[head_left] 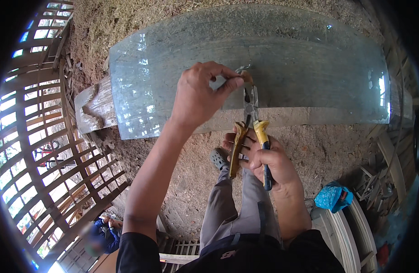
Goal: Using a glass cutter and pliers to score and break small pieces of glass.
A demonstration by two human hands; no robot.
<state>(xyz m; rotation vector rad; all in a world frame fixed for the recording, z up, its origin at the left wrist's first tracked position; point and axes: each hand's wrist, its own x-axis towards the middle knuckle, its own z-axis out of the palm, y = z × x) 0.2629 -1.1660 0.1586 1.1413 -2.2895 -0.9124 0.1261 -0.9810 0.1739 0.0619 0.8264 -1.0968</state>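
Observation:
My right hand (275,159) grips a pair of combination pliers (249,109) with yellow and dark handles. Its handles are spread apart, and the jaws point away from me over a large clear glass sheet (173,59). Just beyond the jaw tips, my left hand (200,88) is closed in a pinch of thumb and forefinger. Between those fingers is a small brown piece (247,77) with a shiny bit beside it; its kind is too small to make out. Whether the jaws touch it, I cannot tell.
The curved-looking glass lies over a wooden plank (98,107) above sawdust-covered ground (186,195). A slatted wooden wall (36,118) runs along the left, with a person (107,234) near its lower end. At right are a blue patterned cloth item (333,197) and scrap wood (378,186).

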